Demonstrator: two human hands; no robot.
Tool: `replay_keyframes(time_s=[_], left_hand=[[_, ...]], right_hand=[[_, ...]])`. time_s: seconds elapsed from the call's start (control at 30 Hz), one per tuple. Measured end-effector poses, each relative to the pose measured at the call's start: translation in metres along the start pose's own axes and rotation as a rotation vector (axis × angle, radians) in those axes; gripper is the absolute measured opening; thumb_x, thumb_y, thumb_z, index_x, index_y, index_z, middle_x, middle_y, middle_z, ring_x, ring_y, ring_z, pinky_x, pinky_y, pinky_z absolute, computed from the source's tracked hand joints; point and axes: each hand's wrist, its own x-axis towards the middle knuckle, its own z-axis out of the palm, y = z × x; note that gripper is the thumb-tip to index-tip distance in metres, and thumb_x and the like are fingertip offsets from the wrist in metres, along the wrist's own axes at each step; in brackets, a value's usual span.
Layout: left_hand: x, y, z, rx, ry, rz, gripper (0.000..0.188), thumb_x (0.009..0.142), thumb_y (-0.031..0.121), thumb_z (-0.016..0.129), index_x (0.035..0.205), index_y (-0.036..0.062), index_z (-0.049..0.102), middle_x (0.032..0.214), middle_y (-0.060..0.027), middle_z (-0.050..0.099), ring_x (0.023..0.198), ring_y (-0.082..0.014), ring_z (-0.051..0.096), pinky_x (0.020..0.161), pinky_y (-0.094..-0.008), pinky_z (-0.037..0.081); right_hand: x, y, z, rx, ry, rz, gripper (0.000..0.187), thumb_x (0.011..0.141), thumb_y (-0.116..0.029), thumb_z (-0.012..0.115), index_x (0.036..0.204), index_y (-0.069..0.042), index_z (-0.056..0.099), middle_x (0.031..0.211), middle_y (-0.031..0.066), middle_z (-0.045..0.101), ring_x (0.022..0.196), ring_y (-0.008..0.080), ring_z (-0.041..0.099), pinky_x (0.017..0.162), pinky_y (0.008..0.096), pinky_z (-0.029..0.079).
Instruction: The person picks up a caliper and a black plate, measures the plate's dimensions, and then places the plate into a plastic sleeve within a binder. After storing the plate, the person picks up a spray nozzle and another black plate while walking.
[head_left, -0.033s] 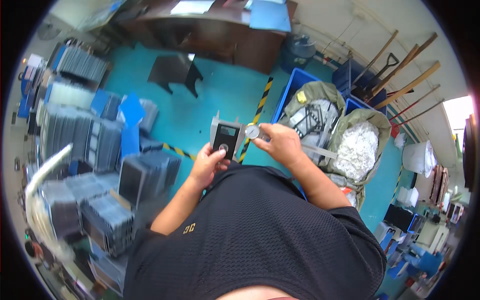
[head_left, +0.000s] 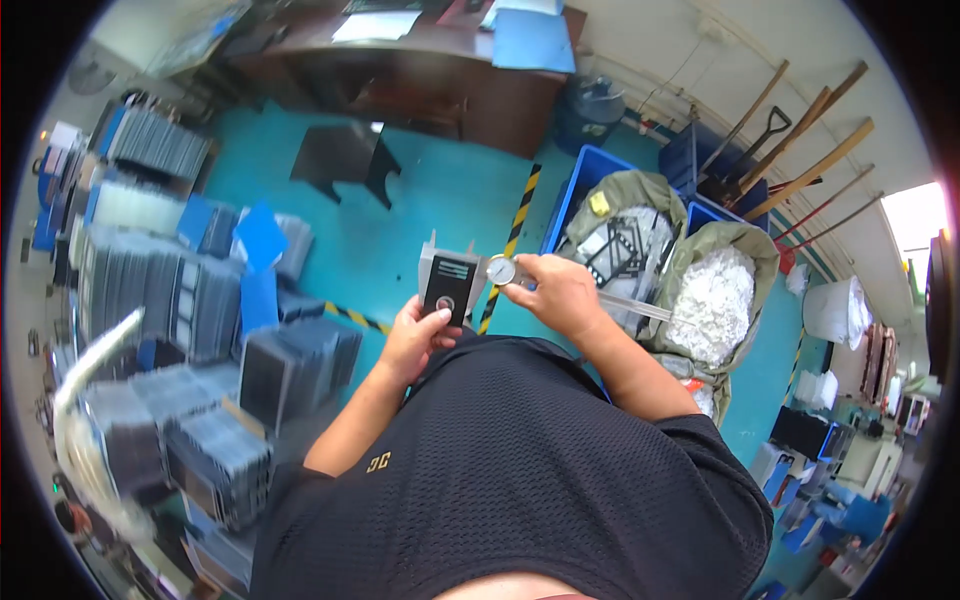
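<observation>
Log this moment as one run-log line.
left hand: holding black slotted plate | right hand: holding dial caliper | plate: between caliper jaws, contact unclear | nearby: blue bin, dark stool

Floor [head_left: 455, 195] open beyond caliper [head_left: 502, 269]; dark stool [head_left: 335, 158] ahead-left; blue bin [head_left: 568, 198] blocks right; stacked panels [head_left: 290, 375] crowd left.

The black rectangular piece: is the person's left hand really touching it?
Touching. The head view shows the left hand gripping the black rectangular piece near its lower end, thumb lying over its front.
</observation>
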Motion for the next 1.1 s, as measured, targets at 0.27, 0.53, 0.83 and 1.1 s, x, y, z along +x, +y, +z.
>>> replay_keyframes(time_s=[0.27, 0.53, 0.83, 1.1], left_hand=[[0.141, 0.165, -0.028, 0.078, -0.239, -0.057, 0.022, 0.089, 0.006, 0.064, 0.108, 0.0040, 0.053, 0.100, -0.0093, 0.066, 0.089, -0.0192, 0.068, 0.069, -0.0256, 0.058], [0.271, 0.269, -0.054, 0.215, -0.116, 0.063, 0.018, 0.088, 0.002, 0.060, 0.104, 0.0044, 0.055, 0.101, -0.0039, 0.062, 0.084, -0.0174, 0.067, 0.066, -0.0265, 0.055], [0.436, 0.373, 0.007, 0.101, 0.051, 0.091, 0.025, 0.094, 0.010, 0.061, 0.118, 0.0026, 0.059, 0.099, -0.0068, 0.069, 0.077, -0.0130, 0.067, 0.068, -0.0256, 0.057], [0.531, 0.441, 0.062, 0.010, 0.027, 0.105, 0.022, 0.096, 0.010, 0.058, 0.118, 0.0030, 0.058, 0.097, -0.0078, 0.069, 0.075, -0.0154, 0.069, 0.065, -0.0272, 0.061]], right_hand=[[0.179, 0.029, 0.013, 0.068, 0.085, 0.211, 0.039, 0.080, -0.040, 0.072, 0.100, -0.007, 0.069, 0.086, 0.0137, 0.068, 0.080, 0.0301, 0.067, 0.071, 0.0384, 0.053], [0.319, 0.125, 0.005, 0.197, 0.074, 0.536, 0.043, 0.080, -0.045, 0.070, 0.101, -0.008, 0.070, 0.091, 0.0151, 0.070, 0.086, 0.0326, 0.068, 0.076, 0.0409, 0.053], [0.495, 0.263, -0.010, 0.214, -0.085, 0.655, 0.044, 0.076, -0.044, 0.072, 0.095, -0.004, 0.071, 0.086, 0.0173, 0.070, 0.083, 0.0322, 0.069, 0.075, 0.0400, 0.053], [0.627, 0.281, -0.085, 0.465, -0.103, 0.508, 0.038, 0.081, -0.041, 0.069, 0.097, -0.007, 0.069, 0.086, 0.0137, 0.070, 0.083, 0.0261, 0.070, 0.075, 0.0365, 0.053]])
